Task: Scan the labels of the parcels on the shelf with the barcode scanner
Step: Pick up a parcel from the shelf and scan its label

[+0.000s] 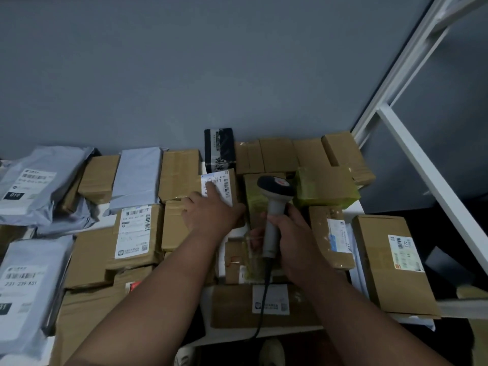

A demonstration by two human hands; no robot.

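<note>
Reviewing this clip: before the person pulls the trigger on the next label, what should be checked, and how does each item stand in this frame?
1. Scanner held firmly: ok. The right hand grips the barcode scanner by its handle.
2. Target label exposed: ok. The left hand rests on the small box, a finger on its white label, barcodes showing.
3. Scanner head aimed at that label: cannot tell. The head points away from the camera, beside the label.
4. Finger clear of the barcode: not ok, it lies on the label's lower left.
5. Cable free: ok, the cable hangs down over the front box.
</note>
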